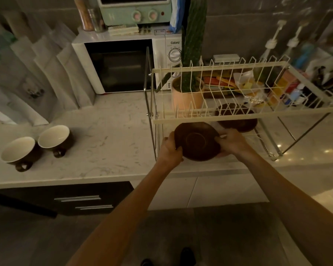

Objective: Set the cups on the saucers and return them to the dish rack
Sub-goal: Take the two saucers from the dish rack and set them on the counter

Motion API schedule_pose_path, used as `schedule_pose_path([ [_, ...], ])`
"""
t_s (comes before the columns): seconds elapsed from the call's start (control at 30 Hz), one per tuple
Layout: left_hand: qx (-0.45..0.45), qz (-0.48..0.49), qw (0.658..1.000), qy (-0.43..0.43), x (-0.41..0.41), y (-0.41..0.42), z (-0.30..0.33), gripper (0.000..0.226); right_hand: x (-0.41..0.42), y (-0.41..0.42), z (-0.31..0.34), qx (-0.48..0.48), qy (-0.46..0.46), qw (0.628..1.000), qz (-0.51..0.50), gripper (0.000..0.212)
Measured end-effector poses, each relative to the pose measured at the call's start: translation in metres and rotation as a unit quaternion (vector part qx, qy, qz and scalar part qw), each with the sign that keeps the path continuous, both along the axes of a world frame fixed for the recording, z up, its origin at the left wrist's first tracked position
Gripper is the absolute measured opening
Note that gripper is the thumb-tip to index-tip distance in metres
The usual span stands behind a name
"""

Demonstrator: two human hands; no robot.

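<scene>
At the left of the frame two cups (pixel 36 145) sat on the counter (pixel 108 120), rims tilted, handles forward: likely ceramic, stiff and breakable, best taken around the bowl. At centre the left hand (pixel 170 150) and right hand (pixel 232 142) pinched a brown saucer (pixel 197 141) by opposite rims, probably glazed and slippery. A second saucer (pixel 236 120) lay in the dish rack (pixel 219 120), right.
</scene>
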State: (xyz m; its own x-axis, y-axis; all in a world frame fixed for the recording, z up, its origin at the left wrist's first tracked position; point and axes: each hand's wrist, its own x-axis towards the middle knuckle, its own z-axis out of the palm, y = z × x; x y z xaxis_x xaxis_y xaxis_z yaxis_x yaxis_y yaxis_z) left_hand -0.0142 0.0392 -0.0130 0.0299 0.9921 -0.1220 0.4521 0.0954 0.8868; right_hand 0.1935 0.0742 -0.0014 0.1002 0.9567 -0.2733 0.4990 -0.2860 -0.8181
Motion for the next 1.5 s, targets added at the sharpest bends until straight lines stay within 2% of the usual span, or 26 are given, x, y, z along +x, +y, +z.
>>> schedule_pose_path([
  [0.07,0.003,-0.009,1.000,0.007,-0.003,-0.012,0.001,0.050,-0.001,-0.010,0.001,-0.007,0.006,1.000,0.010,0.022],
  [0.13,0.002,-0.020,1.000,0.007,-0.007,-0.024,0.002,0.050,-0.001,-0.020,0.003,-0.032,0.011,0.999,0.014,0.009],
  [0.23,0.006,-0.035,0.999,0.012,-0.014,-0.041,0.005,0.050,-0.002,-0.034,0.004,-0.060,0.001,0.998,0.030,0.004],
  [0.37,0.003,-0.046,0.998,0.031,-0.024,-0.063,0.005,0.048,-0.010,-0.055,0.008,-0.076,-0.015,0.996,0.048,0.018],
  [0.6,-0.001,-0.051,0.999,0.019,-0.042,-0.108,-0.003,0.047,-0.023,-0.088,0.015,-0.123,-0.040,0.985,0.116,0.011],
  [0.7,-0.004,-0.045,0.999,0.013,-0.053,-0.128,-0.009,0.046,-0.032,-0.101,0.019,-0.129,-0.031,0.978,0.163,0.024],
  [0.9,-0.030,-0.013,0.999,0.003,-0.089,-0.153,-0.014,0.049,-0.063,-0.112,0.019,-0.142,-0.034,0.968,0.205,0.016],
  [1.13,-0.058,0.028,0.998,0.002,-0.143,-0.162,-0.011,0.049,-0.115,-0.105,0.008,-0.175,0.014,0.954,0.242,0.011],
  [1.27,-0.052,0.067,0.996,-0.019,-0.173,-0.157,-0.003,0.042,-0.151,-0.094,0.003,-0.171,0.032,0.956,0.235,0.011],
  [1.43,-0.072,0.161,0.984,-0.018,-0.214,-0.140,0.001,0.059,-0.200,-0.081,-0.005,-0.153,0.077,0.966,0.193,0.012],
  [1.5,-0.069,0.180,0.981,-0.021,-0.230,-0.130,0.002,0.054,-0.220,-0.074,-0.008,-0.149,0.090,0.969,0.177,0.012],
])
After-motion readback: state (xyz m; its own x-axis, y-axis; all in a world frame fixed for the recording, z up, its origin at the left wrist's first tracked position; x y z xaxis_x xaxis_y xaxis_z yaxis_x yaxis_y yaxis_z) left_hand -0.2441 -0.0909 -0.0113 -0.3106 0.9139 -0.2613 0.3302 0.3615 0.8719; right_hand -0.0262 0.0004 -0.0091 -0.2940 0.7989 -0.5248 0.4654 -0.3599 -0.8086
